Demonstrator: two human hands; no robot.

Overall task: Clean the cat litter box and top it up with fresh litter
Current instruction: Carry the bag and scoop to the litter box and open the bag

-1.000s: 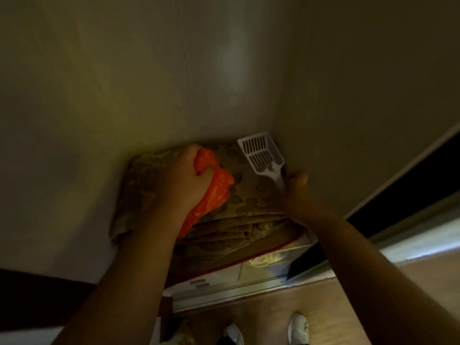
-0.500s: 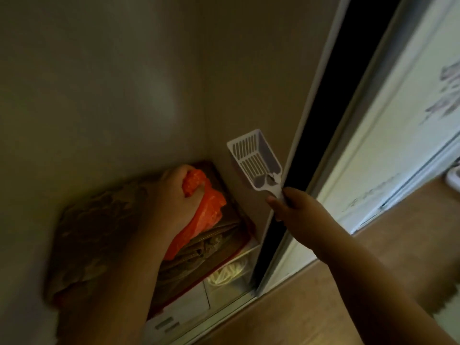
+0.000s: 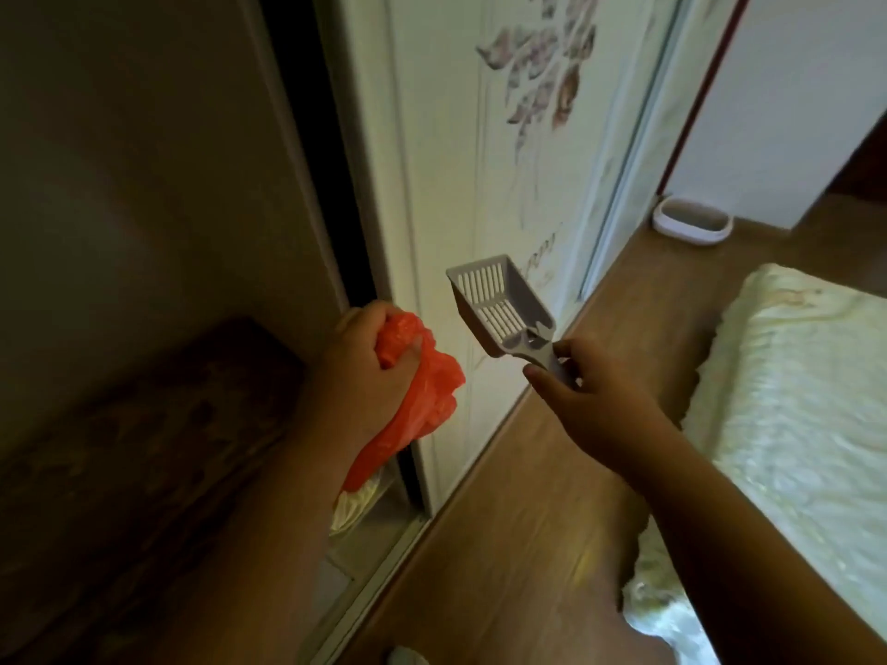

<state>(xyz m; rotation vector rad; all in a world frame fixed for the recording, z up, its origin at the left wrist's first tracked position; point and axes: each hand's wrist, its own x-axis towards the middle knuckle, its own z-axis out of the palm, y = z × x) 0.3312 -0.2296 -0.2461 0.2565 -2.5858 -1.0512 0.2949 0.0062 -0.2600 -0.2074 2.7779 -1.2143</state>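
Beside a white sliding wardrobe door (image 3: 432, 194) printed with a faded flower design, a person holds two things out in front of them, seen from above through a head-worn camera.

Their right hand (image 3: 595, 400) pinches the handle of a grey plastic litter scoop (image 3: 499, 307) between thumb and fingers. The scoop's long axis runs on a slant: the handle sits at the lower right in the hand, and the open mouth points up and to the left, toward the wardrobe door. It is a deep, boxy scoop with raised side walls, and its floor and back are cut with rows of narrow slots. It hangs in the air, touching nothing but the hand.

Their left hand (image 3: 369, 371) is clenched around a crumpled orange plastic bag (image 3: 422, 395). The bunched top shows above the fist, and the loose end trails down and to the left along the forearm. The bag and scoop are near each other but apart.

To the left, the dark open wardrobe holds a brown patterned box (image 3: 144, 448). Wooden floor (image 3: 518, 520) runs along the door track. A pale quilted bedspread (image 3: 792, 424) lies at the right. Far off against the wall sits a white oval litter box (image 3: 691, 222), well apart from both hands.
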